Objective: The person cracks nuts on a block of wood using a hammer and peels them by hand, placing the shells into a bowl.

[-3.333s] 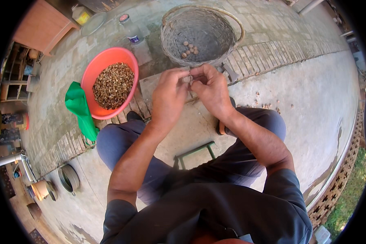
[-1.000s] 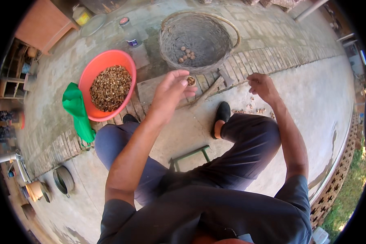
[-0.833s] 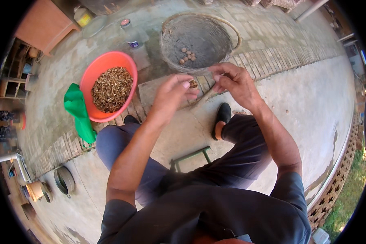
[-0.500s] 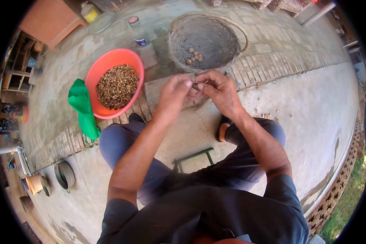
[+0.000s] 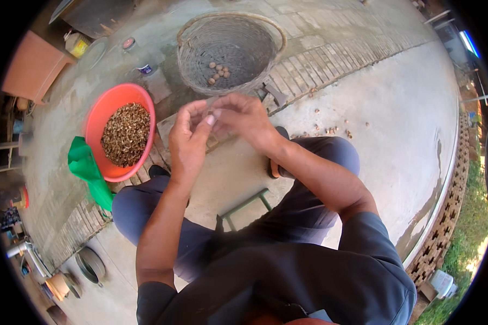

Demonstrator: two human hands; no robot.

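My left hand (image 5: 188, 132) and my right hand (image 5: 248, 120) meet in front of me, above the brick strip. The fingers of both are bent and closed in toward each other, with the left thumb touching the right fingertips. What they pinch is small and mostly hidden; the right fingers are smeared by motion. Just beyond them stands a grey woven basket (image 5: 192, 53) with several round tan walnuts (image 5: 218, 72) at its bottom. To the left, a red-pink basin (image 5: 95, 125) holds a heap of brown broken walnut pieces (image 5: 126, 135).
A green cloth (image 5: 87, 162) hangs by the basin's left side. Past the basket's near right edge lies a dark wedge-shaped metal piece (image 5: 275, 94). Small shell bits (image 5: 331, 130) are scattered on the concrete at right. A green metal frame (image 5: 246, 208) stands between my legs.
The view has swung, so basket and basin sit further left. My hands stay together; the dark walnut piece seen between the fingers before is now hidden, and my right fingers have moved over it.
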